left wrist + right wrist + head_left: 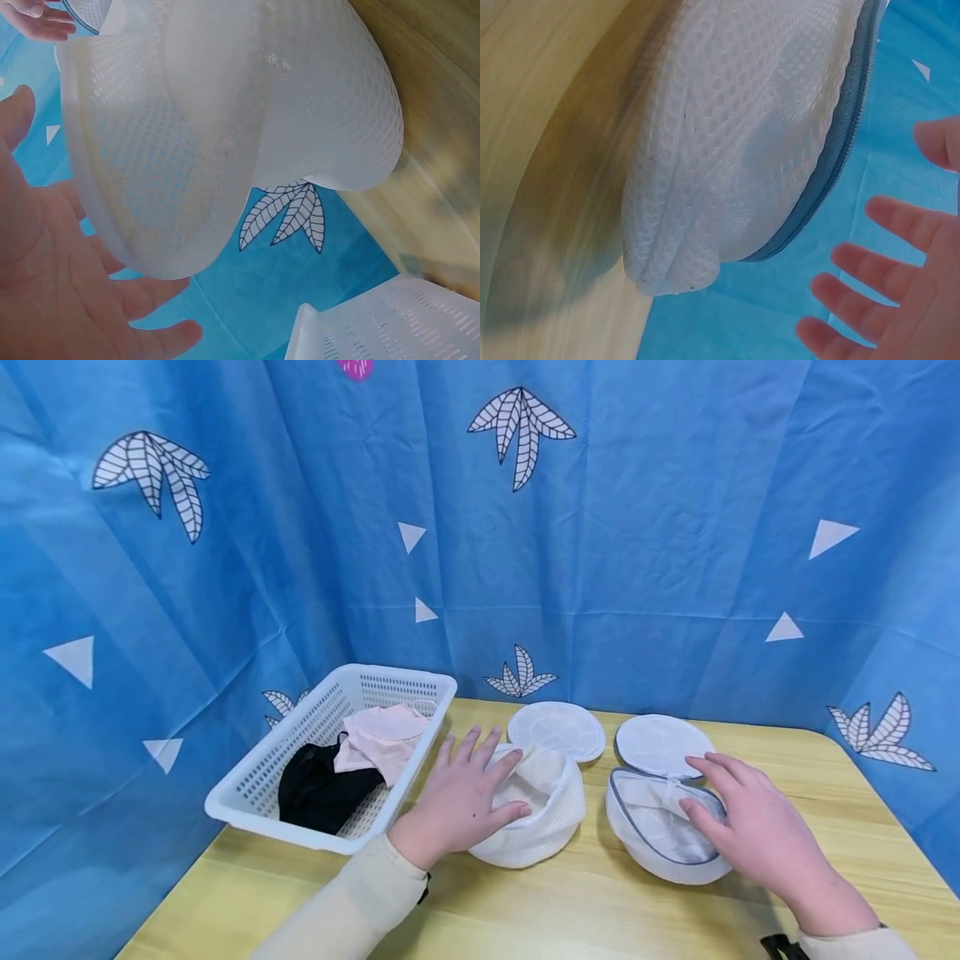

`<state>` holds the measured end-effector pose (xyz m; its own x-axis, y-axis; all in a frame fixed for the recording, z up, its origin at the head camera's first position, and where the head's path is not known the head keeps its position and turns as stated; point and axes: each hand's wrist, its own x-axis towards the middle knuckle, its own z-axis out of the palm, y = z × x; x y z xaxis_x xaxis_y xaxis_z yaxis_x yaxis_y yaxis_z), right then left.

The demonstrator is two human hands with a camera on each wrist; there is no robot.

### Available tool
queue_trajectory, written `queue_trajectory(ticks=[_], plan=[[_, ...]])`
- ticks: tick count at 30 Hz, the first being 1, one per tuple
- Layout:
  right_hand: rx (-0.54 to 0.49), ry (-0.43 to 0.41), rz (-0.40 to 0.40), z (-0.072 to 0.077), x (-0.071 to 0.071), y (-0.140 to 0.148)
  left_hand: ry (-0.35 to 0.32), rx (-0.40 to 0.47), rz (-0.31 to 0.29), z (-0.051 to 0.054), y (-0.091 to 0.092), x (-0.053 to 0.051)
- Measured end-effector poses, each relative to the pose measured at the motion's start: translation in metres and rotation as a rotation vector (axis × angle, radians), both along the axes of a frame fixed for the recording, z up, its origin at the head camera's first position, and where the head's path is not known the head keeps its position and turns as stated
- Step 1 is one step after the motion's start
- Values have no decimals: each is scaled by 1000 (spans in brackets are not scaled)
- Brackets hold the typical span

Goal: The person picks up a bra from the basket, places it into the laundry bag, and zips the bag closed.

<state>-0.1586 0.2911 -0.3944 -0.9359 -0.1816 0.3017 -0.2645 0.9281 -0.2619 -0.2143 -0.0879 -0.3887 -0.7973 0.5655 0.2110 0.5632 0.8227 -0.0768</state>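
Two white mesh laundry bags stand on the table with their round lids flipped back. The left bag (528,847) has white trim and its lid (557,731) lies behind it. Dark grey zipper edging runs round the right bag (637,852), whose lid (663,746) also leans back. My left hand (457,802) hovers with fingers spread at the left bag's left rim; whether it touches is unclear. Beside the right bag's right edge is my right hand (765,835), fingers loosely extended and holding nothing. In the right wrist view a gap separates the fingers (870,277) from the zipper.
A white plastic basket (285,833) sits at the table's left, holding a black garment (326,793) and a pale pink garment (386,739). A blue patterned curtain (637,568) hangs behind the wooden table (570,910).
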Motion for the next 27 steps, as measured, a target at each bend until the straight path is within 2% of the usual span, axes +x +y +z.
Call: queue_trajectory(ticks=[9, 16, 27], plan=[[6, -31, -30, 0, -2, 3, -14, 0, -1, 5, 0, 2], [-3, -50, -53, -4, -4, 7, -22, 0, 2, 3, -1, 0], [46, -161, -120, -10, -11, 16, -44, 7, 8, 3, 0, -3]])
